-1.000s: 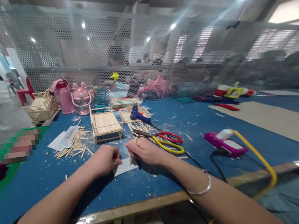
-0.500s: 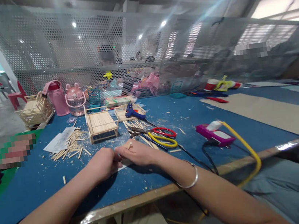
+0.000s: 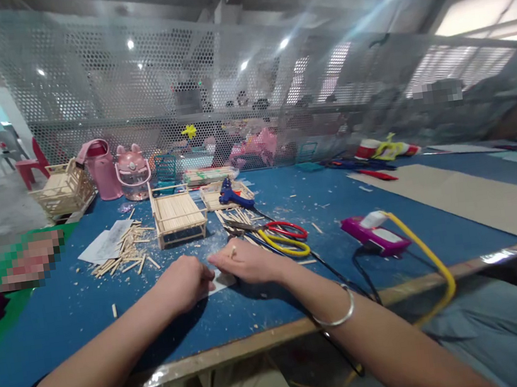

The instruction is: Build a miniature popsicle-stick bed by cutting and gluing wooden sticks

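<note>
Both hands are held low over the near middle of the blue bench (image 3: 201, 334), close together with a narrow gap between. Left hand (image 3: 187, 282): fingers curled in, narrow; whether anything is pinched in them cannot be told. Right hand (image 3: 249, 263): fingers closed, a pale stick (image 3: 233, 252) held, only its short end seen above the knuckles; the rest is hidden. White paper (image 3: 222, 281) is seen on the bench under and between the hands; contact with the fingers cannot be made out. A bracelet (image 3: 350, 308) is worn on the right wrist.

Just beyond the hands, a small stick-built model (image 3: 177, 210) is stood on the bench, slatted top, raised rails. Far right of it, a flat stick frame (image 3: 211, 197) is placed, with a blue glue gun (image 3: 238, 199) lying over it. A loose stick pile (image 3: 128, 252) is spread left, partly over paper sheets (image 3: 103, 244). More cut sticks (image 3: 233, 216) are strewn near the glue gun; scissors (image 3: 263, 231) with red and yellow handles are laid beside them, right of centre. A purple power strip (image 3: 374, 238) is set at right, yellow cable (image 3: 431, 253) plugged in. At far left, a pink flask (image 3: 104, 176) and a pink-lidded bottle (image 3: 132, 172) are stood side by side, another stick-built piece (image 3: 63, 188) left of them.
</note>
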`<state>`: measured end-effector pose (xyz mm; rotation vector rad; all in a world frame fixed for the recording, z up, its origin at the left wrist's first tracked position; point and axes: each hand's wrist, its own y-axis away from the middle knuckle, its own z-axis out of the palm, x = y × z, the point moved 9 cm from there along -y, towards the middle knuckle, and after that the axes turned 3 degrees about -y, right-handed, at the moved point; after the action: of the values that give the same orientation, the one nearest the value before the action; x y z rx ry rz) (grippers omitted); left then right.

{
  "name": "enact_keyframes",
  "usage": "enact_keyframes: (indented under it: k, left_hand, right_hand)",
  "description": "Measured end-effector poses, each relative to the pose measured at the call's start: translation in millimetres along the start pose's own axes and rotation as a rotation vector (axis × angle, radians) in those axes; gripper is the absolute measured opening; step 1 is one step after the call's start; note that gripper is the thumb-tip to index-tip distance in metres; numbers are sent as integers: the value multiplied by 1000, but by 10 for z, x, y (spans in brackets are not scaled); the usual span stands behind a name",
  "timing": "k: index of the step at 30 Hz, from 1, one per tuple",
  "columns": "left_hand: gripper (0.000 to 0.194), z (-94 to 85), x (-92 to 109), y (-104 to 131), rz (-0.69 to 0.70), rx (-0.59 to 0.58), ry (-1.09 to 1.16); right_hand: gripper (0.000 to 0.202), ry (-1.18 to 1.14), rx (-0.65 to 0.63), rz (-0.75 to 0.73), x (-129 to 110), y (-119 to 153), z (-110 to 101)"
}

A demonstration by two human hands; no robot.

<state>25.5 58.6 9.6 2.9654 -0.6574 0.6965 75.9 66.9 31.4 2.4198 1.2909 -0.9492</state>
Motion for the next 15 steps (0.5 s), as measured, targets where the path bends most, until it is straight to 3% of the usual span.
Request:
enact_keyframes:
  k: [4,8,12,15]
  left_hand:
    - [13,-50,-76,10,-113,-3,-132]
    - [14,5,2,-4,-2,-87,-180]
    - [17,-51,-73,-19,-65,-40,-222]
    - [15,-34,6,-34,43,-56,-219]
  right_hand:
    - [46,-41,-43,-58,-22,3,38]
    - [49,-42,8,-15,78,20,-41]
    - [47,-108,-53,-54,20,24,30]
    - [49,-124,-66,-41,60,37,14]
